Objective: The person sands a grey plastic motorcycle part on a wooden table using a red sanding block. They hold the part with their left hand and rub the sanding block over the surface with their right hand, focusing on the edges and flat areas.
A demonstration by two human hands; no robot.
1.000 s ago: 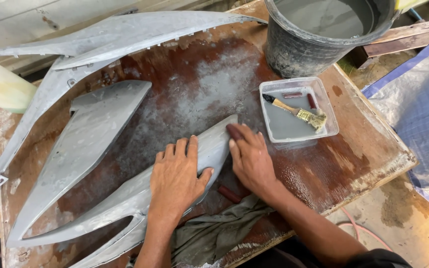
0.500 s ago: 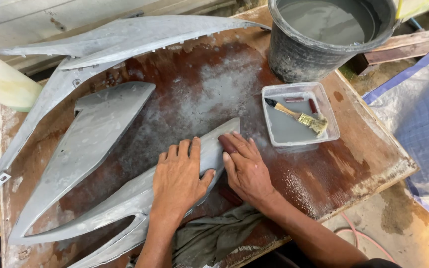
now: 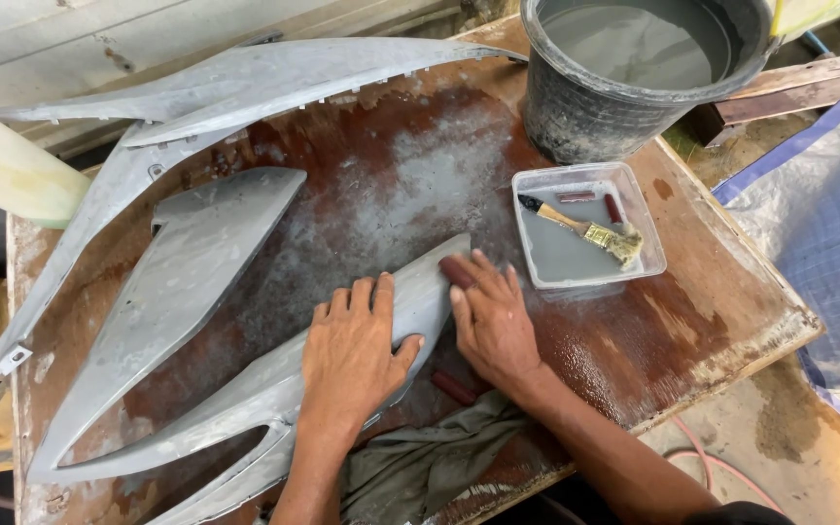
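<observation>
A long grey pointed body panel (image 3: 245, 399) lies across the wet brown wooden board (image 3: 712, 321). My left hand (image 3: 354, 348) lies flat on the panel's middle, fingers spread, pressing it down. My right hand (image 3: 490, 316) rests on the panel's tip, its fingers pressing a small dark red piece of abrasive (image 3: 456, 271) against the surface. Grey slurry is smeared on the board around the panel.
Two more grey panels lie on the board: a broad one (image 3: 182, 282) at left and a long thin one (image 3: 245, 83) at the back. A clear tray (image 3: 634, 199) with grey water and a brush (image 3: 595, 233) sits right. A black bucket (image 3: 624, 107) stands behind. A green rag (image 3: 420, 467) lies near.
My right hand has slid a little leftward and forward along the panel's tip with the abrasive under its fingers. My left hand has stayed in place.
</observation>
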